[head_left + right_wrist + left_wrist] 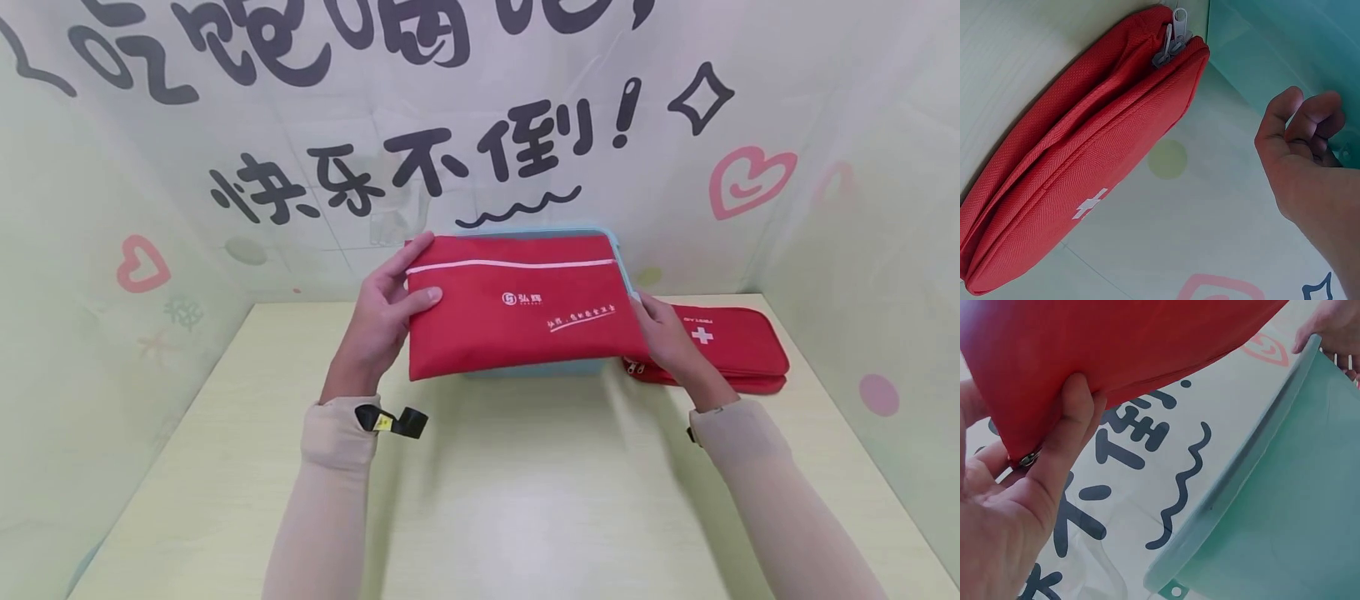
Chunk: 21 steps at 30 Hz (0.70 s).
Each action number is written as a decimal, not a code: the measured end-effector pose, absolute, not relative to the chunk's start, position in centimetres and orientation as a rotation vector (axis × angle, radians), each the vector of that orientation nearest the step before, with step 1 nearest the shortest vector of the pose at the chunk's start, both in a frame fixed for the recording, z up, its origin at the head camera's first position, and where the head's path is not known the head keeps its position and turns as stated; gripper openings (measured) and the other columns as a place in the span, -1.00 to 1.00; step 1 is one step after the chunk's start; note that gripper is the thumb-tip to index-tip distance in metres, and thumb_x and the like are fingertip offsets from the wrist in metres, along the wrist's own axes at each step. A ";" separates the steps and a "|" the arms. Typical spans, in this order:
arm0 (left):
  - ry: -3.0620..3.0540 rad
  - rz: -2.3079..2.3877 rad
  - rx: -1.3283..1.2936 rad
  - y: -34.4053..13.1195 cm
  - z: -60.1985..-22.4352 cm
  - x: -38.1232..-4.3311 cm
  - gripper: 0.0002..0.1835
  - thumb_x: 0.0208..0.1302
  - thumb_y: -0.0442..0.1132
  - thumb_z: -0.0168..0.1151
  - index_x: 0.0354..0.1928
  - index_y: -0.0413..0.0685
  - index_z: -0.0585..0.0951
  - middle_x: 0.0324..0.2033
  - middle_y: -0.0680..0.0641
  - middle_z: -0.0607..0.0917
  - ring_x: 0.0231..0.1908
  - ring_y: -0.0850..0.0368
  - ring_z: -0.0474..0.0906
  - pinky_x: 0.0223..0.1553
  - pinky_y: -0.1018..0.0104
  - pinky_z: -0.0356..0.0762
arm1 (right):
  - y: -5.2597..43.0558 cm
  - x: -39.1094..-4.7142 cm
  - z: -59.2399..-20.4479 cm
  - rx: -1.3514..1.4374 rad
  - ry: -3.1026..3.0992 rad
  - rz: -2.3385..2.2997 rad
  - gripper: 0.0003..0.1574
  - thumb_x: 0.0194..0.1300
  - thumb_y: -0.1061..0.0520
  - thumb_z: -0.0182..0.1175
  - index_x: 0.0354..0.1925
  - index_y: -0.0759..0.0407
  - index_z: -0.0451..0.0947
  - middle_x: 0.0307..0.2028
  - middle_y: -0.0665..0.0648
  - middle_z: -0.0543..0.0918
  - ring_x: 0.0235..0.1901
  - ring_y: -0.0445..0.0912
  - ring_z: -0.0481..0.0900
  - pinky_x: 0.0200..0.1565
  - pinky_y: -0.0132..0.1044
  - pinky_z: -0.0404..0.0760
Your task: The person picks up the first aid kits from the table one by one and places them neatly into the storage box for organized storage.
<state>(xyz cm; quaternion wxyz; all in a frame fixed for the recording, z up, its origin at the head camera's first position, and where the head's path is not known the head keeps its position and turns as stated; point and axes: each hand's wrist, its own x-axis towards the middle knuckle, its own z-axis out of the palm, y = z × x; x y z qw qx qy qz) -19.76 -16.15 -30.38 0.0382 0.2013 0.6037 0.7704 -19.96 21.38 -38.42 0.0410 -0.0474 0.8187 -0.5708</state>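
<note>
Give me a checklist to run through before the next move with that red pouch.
1. Left hand grips the red pouch at its left end: ok.
2. Right hand holds the rim of the teal bin: ok.
3. Pouch set down: not ok, held up off the table.
4. First-aid bag resting on the table, right of the bin: ok.
5. Bin's contents known: cannot tell, its inside is hidden.
</note>
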 end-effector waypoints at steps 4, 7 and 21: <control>1.866 2.381 0.584 -16.2 -30.4 -20.3 -0.28 0.30 -0.47 0.17 0.50 0.00 0.28 0.31 -0.16 0.31 0.27 -0.13 0.34 -0.08 0.19 0.68 | 21.2 -20.1 -38.3 -0.144 2.525 -1.717 -0.18 0.54 -0.24 -0.10 0.56 0.07 0.03 0.22 0.26 0.42 -0.03 -0.12 0.46 -0.09 -0.42 0.62; 1.864 2.394 0.563 -16.2 -30.3 -20.8 -0.28 0.30 -0.47 0.18 0.50 0.00 0.28 0.31 -0.17 0.31 0.27 -0.12 0.34 -0.08 0.20 0.68 | 21.0 -20.1 -38.3 -0.131 2.530 -1.713 -0.15 0.51 -0.27 -0.05 0.55 0.08 0.05 0.23 0.22 0.41 0.01 -0.04 0.41 -0.02 -0.34 0.61; 1.892 2.449 0.487 -15.6 -29.9 -23.1 -0.28 0.29 -0.42 0.26 0.47 0.05 0.32 0.33 -0.13 0.34 0.29 -0.12 0.35 -0.07 0.22 0.68 | 20.8 -20.0 -38.5 -0.141 2.572 -1.720 -0.24 0.49 -0.24 0.00 0.47 0.09 0.20 -0.18 0.34 0.38 -0.35 0.01 0.43 -0.19 -0.36 0.52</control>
